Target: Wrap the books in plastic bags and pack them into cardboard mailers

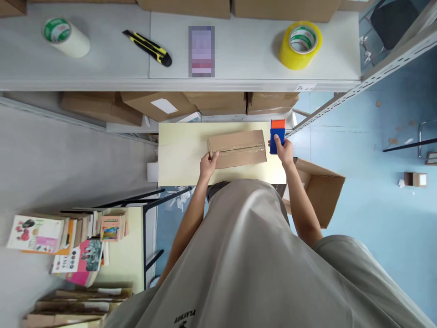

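A long cardboard box (pixel 237 157) lies slightly tilted on the pale yellow table (pixel 182 171), with clear tape along its top seam. My left hand (pixel 208 165) grips its near left corner, thumb on top and fingers at the side. Just past the box's right end, my right hand (pixel 285 149) is closed around a blue block-shaped tool with an orange end (pixel 277 130). That tool is apart from the box, and its exact kind is not clear. The fingers beneath it are mostly hidden.
On the grey shelf (pixel 112 68) ahead are a white roll (pixel 68 38), a yellow-black utility knife (pixel 148 48) and a yellow tape roll (pixel 300 45). Cardboard boxes (pixel 215 104) stand below. An open carton (pixel 324 193) is at right; books (pixel 77 246) are stacked at left.
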{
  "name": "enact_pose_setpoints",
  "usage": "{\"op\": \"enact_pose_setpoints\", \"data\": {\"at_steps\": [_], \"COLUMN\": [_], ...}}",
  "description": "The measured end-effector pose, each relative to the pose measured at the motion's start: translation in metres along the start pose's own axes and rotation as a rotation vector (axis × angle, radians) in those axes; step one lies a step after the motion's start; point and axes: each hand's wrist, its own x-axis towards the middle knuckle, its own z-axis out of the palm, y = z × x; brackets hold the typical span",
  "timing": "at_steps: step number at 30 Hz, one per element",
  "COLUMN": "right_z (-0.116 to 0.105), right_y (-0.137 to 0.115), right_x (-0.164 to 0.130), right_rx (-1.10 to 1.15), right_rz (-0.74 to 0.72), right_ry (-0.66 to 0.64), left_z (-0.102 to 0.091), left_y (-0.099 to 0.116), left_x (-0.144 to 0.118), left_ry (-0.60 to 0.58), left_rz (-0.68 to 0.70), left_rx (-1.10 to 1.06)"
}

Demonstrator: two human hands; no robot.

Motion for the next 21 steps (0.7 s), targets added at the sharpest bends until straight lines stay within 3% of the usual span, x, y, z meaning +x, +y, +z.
{"op": "enact_pose_setpoints", "data": {"at_steps": [6, 11, 16, 21], "right_z": [0.002, 0.001, 0.023, 0.067], "right_y": [-0.016, -0.036, -0.036, -0.004], "right_x": [-0.008, -0.012, -0.027, -0.052], "right_rx": [-0.047, -0.043, 0.056, 0.190], "right_rz": [0.084, 0.039, 0.021, 0.128], "right_ry": [0.011, -0.035, -0.061, -0.252], "left_z": [0.002, -0.019, -0.036, -0.036], "left_y": [0.011, 0.012, -0.010, -0.045], "left_x": [0.003, 0.008, 0.006, -0.003], "left_ry": [0.085, 0.140, 0.237, 0.338], "left_rz": [0.025, 0.065, 0.191, -0.014], "left_rx": [0.113, 0.104, -0.190, -0.157]}}
